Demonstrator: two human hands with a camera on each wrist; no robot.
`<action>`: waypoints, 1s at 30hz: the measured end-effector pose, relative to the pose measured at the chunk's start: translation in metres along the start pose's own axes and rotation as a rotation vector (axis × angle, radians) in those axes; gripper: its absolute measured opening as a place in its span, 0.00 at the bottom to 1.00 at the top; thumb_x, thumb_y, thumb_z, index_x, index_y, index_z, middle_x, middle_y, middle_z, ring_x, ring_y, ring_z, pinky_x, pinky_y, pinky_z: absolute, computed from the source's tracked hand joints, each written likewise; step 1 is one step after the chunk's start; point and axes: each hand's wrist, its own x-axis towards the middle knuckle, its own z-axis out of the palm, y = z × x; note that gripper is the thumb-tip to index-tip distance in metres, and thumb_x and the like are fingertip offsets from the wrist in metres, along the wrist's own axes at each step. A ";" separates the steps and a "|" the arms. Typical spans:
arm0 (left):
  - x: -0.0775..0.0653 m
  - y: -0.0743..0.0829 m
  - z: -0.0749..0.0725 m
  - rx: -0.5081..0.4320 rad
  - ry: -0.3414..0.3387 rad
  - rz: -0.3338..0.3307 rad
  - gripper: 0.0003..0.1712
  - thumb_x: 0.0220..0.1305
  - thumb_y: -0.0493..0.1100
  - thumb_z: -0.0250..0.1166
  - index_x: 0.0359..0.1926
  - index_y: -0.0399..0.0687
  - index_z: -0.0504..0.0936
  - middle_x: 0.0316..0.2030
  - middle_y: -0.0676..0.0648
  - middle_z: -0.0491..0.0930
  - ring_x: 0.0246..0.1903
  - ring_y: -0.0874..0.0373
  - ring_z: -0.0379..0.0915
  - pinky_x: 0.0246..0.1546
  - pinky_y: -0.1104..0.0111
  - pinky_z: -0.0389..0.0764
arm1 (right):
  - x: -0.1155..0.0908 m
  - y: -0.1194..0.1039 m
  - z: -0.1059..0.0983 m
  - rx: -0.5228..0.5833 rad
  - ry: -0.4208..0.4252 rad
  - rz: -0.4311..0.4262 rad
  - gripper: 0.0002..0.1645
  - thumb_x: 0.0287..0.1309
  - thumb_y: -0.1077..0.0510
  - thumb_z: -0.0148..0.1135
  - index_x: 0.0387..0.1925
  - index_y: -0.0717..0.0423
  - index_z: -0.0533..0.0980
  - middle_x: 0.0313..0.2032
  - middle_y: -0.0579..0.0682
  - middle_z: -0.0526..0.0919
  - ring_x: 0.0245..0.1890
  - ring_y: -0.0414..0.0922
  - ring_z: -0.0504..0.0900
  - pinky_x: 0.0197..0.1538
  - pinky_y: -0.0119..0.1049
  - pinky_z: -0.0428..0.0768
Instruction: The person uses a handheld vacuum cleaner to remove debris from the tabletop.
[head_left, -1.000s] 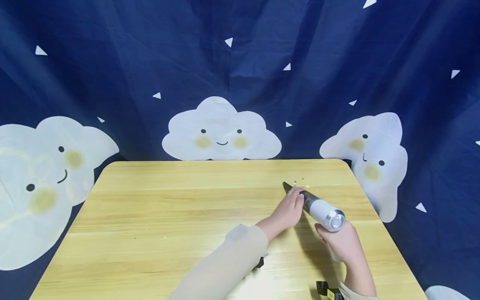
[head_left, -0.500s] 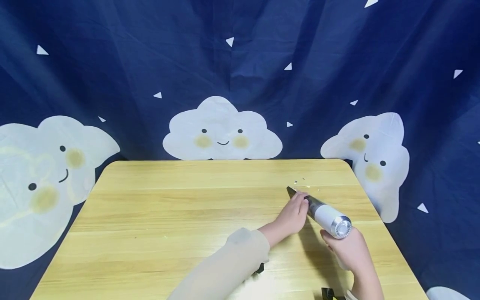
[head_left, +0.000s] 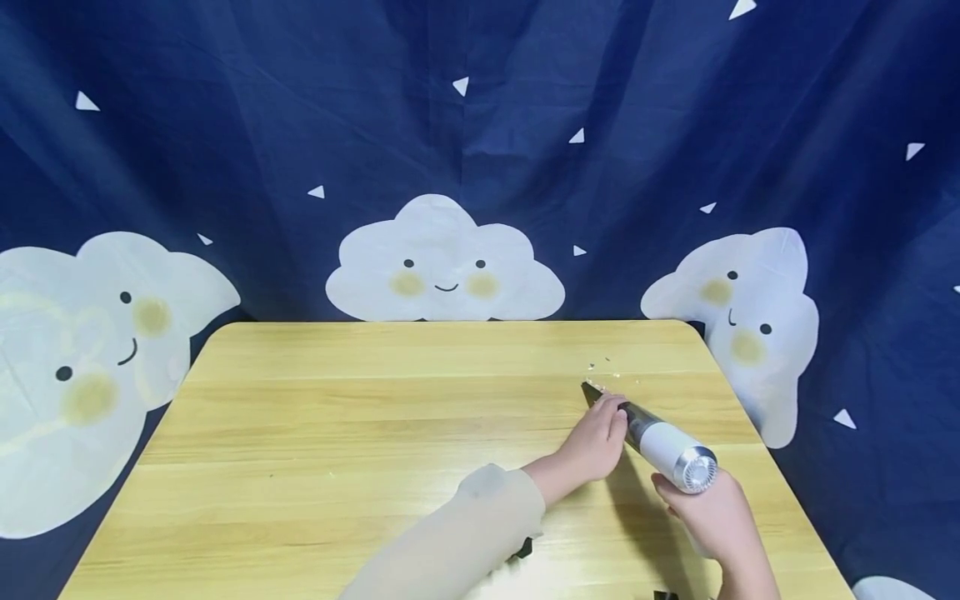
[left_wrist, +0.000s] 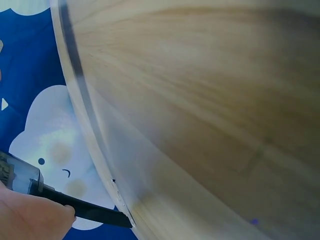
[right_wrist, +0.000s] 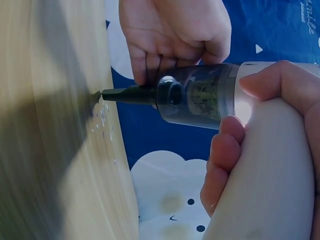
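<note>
A handheld vacuum cleaner [head_left: 666, 448], white with a silver-rimmed end, slants over the right part of the table. My right hand [head_left: 716, 512] grips its white handle [right_wrist: 267, 165], the fingers wrapped round it. My left hand [head_left: 596, 437] holds the front, its fingers at the black nozzle [right_wrist: 131, 95] and the clear dust cup [right_wrist: 200, 97]. Dark debris shows inside that cup. In the right wrist view the nozzle tip is right at the tabletop, beside small pale bits [right_wrist: 103, 117]. The left wrist view shows my left thumb [left_wrist: 37, 215] along the nozzle.
The wooden table [head_left: 337, 417] has rounded far corners. Behind it hangs a dark blue curtain [head_left: 375, 100] with white clouds and triangles. A few tiny specks [head_left: 330, 475] lie left of my forearm. Black wrist-camera parts [head_left: 525, 547] show under the left sleeve.
Both hands and the vacuum cleaner have moved to the right and toward me. The nozzle tip has drawn back across the table, and more pale bits show ahead of it.
</note>
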 end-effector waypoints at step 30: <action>0.012 -0.001 0.003 0.001 -0.025 -0.015 0.29 0.81 0.50 0.34 0.71 0.43 0.66 0.72 0.48 0.65 0.75 0.53 0.51 0.73 0.62 0.56 | 0.007 0.008 0.006 0.032 0.060 0.026 0.32 0.55 0.51 0.74 0.50 0.73 0.74 0.35 0.62 0.85 0.24 0.48 0.85 0.27 0.34 0.82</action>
